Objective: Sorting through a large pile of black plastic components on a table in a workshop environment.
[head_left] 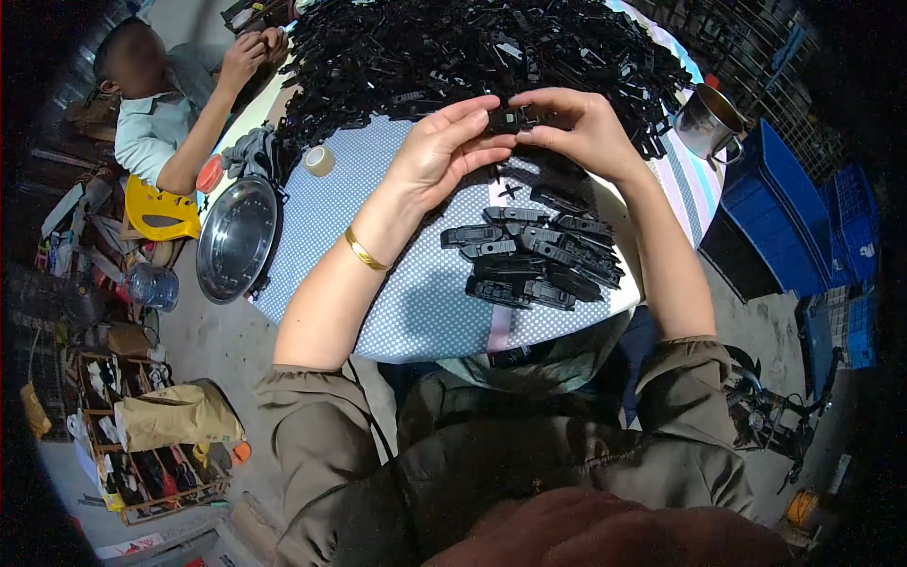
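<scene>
Black plastic part (511, 118) is grasped by the fingertips of the left hand (439, 151) and the right hand (602, 134), near the large heap of black parts (416, 57), and should be steadied gently, without hard squeezing.

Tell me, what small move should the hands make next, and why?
Perhaps the right hand should turn the small black part slightly while the left hand steadies it: both have fingertips on it, and the pile of black pieces lies nearer the body, leaving some room.
</scene>
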`<state>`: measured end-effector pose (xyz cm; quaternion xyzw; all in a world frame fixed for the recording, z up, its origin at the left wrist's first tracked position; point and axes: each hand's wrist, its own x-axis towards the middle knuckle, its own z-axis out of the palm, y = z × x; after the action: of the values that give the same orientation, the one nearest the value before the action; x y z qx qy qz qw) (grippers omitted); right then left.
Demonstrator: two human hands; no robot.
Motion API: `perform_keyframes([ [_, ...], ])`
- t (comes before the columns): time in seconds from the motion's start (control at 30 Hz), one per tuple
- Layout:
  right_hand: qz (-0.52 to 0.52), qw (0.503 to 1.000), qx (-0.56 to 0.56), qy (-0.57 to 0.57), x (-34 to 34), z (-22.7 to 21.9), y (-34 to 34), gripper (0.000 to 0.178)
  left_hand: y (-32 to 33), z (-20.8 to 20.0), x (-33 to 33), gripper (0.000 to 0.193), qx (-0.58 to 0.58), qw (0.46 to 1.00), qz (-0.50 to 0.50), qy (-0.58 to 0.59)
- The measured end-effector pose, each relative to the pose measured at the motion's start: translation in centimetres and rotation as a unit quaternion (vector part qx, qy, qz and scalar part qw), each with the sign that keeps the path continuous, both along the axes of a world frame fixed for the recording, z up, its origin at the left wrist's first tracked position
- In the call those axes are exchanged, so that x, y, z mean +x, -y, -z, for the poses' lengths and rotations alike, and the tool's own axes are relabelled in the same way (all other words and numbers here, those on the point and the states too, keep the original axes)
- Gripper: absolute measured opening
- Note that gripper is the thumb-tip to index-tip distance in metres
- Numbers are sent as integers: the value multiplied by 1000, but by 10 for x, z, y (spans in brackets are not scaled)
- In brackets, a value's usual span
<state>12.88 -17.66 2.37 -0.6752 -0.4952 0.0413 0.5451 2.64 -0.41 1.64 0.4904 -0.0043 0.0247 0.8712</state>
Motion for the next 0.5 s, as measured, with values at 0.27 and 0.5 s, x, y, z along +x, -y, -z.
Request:
perform_keyframes([
  [0.27,-33,999,9,-30,-2,-3,5,29,-4,-2,-1,32,28,1000,2,1],
  [0.5,46,929,-32,365,3,-2,0,27,-8,-12,-2,27,326,940,-106,-2],
])
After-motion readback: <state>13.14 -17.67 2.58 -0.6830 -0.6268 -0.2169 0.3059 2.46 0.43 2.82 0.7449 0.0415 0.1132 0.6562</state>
